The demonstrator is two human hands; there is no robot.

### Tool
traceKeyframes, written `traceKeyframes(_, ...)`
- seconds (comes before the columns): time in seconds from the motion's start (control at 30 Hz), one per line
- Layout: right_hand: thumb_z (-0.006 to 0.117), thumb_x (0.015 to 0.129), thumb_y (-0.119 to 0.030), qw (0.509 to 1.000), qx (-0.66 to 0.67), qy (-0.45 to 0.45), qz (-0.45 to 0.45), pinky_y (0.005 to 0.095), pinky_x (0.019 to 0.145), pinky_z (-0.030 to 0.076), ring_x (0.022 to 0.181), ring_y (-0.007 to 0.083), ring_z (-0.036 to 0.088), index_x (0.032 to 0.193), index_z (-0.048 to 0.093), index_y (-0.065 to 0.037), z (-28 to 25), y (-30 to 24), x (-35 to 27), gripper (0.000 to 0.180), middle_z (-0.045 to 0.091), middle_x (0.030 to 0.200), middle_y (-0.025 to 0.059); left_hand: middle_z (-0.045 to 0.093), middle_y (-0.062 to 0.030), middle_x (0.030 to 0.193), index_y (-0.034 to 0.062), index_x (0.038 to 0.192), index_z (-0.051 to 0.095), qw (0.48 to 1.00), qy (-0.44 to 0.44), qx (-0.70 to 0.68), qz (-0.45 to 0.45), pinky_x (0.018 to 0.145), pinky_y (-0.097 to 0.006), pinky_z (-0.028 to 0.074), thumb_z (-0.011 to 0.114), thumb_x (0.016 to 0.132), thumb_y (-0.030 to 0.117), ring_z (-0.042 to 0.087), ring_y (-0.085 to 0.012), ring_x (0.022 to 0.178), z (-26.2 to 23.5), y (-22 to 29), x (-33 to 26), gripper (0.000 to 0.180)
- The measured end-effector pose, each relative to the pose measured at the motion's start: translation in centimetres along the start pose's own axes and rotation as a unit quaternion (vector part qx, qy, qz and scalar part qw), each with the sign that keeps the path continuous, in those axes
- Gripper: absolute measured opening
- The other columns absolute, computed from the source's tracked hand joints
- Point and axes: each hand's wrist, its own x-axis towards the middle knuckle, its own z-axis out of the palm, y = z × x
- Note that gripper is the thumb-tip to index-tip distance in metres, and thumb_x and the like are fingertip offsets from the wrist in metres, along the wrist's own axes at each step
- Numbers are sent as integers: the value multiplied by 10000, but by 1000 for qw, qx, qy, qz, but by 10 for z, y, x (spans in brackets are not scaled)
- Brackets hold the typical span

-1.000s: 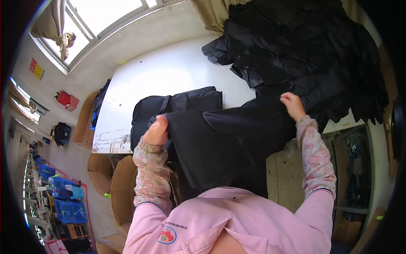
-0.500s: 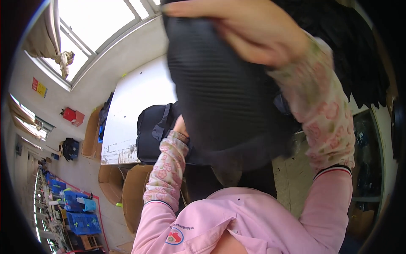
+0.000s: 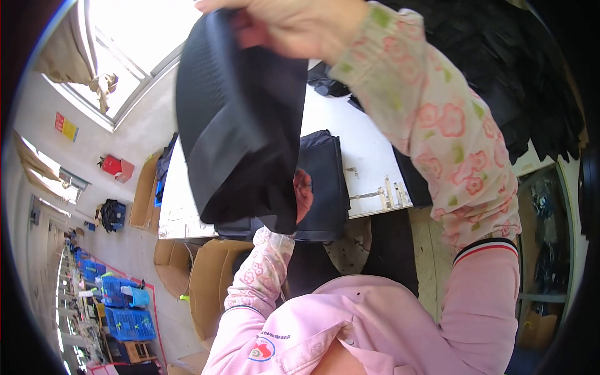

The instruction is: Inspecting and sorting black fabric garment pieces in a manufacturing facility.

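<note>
Right hand (image 3: 294,25) raised high at 12 o'clock, close under the camera; its fingers (image 3: 250,31) clenched on the top edge of a dark charcoal ribbed fabric piece (image 3: 240,119), which hangs down from the grip in a broad fold, lifted well clear of the worktop

Left hand (image 3: 303,194) lower, near centre, mostly hidden behind the hanging cloth; only a sliver of palm and knuckles shows at the cloth's lower right corner. It appears to touch or pinch the bottom hem, but I cannot tell whether those fingers are closed on it

Outward: both forearms in pink floral-print sleeve covers (image 3: 437,125) over a pale pink jacket (image 3: 375,325)

White worktop (image 3: 369,156) behind the cloth. On it, at about 3 o'clock from the left hand, a flat stack of folded dark navy fabric pieces (image 3: 325,181), edges squared. At 1 to 2 o'clock, a large loose heap of black fabric pieces (image 3: 500,69) spilling over the far edge

Brown cardboard boxes (image 3: 206,281) under the near side at 7 o'clock; blue plastic crates (image 3: 125,306) on the floor further left

Progress, as judged: one piece is in hand, mid-air, not yet laid down. The squared stack suggests some pieces are dealt with; the heap is far larger, so most of the work looks left
</note>
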Motion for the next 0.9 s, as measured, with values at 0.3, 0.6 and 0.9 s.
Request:
traceKeyframes(0.3, 569, 894, -21, 957, 205, -186, 81, 348, 586, 576, 674, 220, 666, 998, 541, 9, -31, 54, 43, 112, 639, 810, 120, 554, -131, 1042, 28, 1283, 368, 550, -51, 692, 464, 909, -340, 467, 612, 861, -40, 584, -193, 984, 103, -69, -45, 492)
traceKeyframes(0.6, 574, 887, -27, 973, 177, -125, 75, 312, 561, 559, 646, 196, 644, 924, 578, 5, -42, 70, 48, 48, 618, 774, 84, 569, 13, 595, 14, 710, 672, 534, 13, 840, 93, 477, -267, 376, 764, 824, 188, 458, -42, 543, 113, -14, -26, 227)
traceKeyframes(0.9, 579, 874, -26, 938, 269, -211, 49, 341, 632, 556, 684, 210, 664, 924, 603, -1, -21, 33, 42, 61, 659, 795, 101, 635, -125, 1151, 17, 1261, 541, 953, 150, 221, -144, 928, -449, 479, 488, 982, 316, 625, -265, 997, 68, -88, -23, 411)
